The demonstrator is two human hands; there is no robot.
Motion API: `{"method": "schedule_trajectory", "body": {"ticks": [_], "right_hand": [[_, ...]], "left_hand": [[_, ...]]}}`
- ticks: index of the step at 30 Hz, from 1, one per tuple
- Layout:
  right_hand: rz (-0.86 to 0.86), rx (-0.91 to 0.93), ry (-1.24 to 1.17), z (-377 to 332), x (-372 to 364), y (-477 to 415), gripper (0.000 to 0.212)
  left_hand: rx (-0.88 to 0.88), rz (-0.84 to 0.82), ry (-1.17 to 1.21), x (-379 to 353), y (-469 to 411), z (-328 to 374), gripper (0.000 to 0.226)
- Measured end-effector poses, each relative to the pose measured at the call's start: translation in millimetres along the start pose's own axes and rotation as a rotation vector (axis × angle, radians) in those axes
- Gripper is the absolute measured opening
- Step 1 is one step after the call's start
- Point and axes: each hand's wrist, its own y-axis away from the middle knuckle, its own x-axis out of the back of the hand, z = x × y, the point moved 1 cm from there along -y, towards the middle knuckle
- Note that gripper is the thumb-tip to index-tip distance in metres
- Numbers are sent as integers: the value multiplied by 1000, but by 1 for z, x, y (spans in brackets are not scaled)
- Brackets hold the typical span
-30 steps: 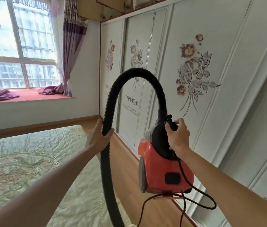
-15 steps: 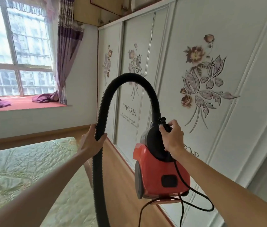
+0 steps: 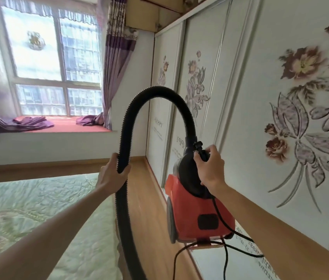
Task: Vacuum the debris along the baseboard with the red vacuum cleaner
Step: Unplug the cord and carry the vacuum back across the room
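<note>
One red vacuum cleaner [image 3: 198, 217] with one black hose [image 3: 155, 93] at 12 o'clock; two hands, left hand [image 3: 112, 176] and right hand [image 3: 210, 166]; one bed [image 3: 28, 209] at 8 o'clock; one window [image 3: 54, 63] at 10 o'clock; two purple curtains [image 3: 117, 57].

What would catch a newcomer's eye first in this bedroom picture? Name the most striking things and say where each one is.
The red vacuum cleaner stands out at centre right, held up by the right hand at its black top. From it a black hose arches up and over to the left hand, which grips it at the centre. Large flower patterns cover the white wardrobe doors on the right, and a bright window with purple curtains fills the upper left.
</note>
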Motion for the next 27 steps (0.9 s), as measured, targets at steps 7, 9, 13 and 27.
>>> {"method": "schedule_trajectory", "body": {"ticks": [7, 9, 13, 27], "right_hand": [[-65, -29, -49, 32, -68, -78, 25], [-88, -32, -62, 40, -93, -104, 24], [-130, -17, -75, 56, -147, -158, 22], [-169, -21, -83, 77, -297, -348, 24]], "left_hand": [[69, 32, -67, -28, -65, -29, 29], [93, 38, -87, -36, -90, -43, 28], [117, 66, -97, -54, -149, -72, 27], [179, 115, -159, -109, -361, -128, 28]]}}
